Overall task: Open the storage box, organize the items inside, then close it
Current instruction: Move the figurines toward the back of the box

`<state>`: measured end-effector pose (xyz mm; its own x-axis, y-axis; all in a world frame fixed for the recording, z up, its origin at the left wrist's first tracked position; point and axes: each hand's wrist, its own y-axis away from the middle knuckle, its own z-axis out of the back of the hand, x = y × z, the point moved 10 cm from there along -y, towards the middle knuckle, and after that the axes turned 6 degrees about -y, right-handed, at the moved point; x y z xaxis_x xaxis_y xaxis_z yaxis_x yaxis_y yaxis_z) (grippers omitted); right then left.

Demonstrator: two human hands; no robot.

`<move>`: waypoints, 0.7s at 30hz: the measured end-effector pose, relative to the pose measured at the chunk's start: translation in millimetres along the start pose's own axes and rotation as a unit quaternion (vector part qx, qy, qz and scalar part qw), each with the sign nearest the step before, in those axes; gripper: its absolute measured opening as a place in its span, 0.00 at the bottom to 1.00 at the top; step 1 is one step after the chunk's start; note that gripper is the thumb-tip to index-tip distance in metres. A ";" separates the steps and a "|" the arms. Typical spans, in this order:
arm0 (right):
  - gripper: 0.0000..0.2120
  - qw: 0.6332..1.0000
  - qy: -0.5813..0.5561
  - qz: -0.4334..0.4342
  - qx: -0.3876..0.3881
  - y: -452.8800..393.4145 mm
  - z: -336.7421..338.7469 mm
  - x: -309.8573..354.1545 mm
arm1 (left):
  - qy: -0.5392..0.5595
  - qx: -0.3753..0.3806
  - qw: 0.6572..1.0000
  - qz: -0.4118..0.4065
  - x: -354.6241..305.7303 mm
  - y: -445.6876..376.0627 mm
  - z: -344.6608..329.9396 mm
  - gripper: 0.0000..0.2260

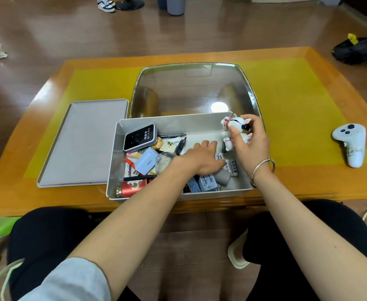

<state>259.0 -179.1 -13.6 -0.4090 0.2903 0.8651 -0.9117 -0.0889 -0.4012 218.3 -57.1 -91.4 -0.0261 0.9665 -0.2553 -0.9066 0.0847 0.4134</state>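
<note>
The storage box [122, 193] sits open at the near edge of the worktop [286, 187], so the sorting step is in hand. Inside it, the left hand [202, 158] lies with fingers spread flat over the batteries [232, 167] near the box's right side. Just beyond, at the box's right rear corner, the right hand [251, 142] pinches white toy figures [240, 123] between thumb and fingertips. Judging by this, the next move calls for setting the figures down in a free spot, then grouping the loose items. At the box's left rear, a black router [140, 137] reads "WI-FI6". Left of the box lies a grey lid [82, 144]; behind the box rests a clear tray [191, 88].
</note>
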 end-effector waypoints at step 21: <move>0.16 0.994 0.003 -0.027 0.104 -13.8 -16.8 4.5 | 0.106 -0.276 0.946 -0.135 4.2 24.1 98.6 0.22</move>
<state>270.3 -160.5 -9.2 -0.3590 0.3053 0.8820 -0.9211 -0.2685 -0.2819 237.9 -27.1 3.6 0.2061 0.8528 -0.4799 -0.9726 0.1246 -0.1962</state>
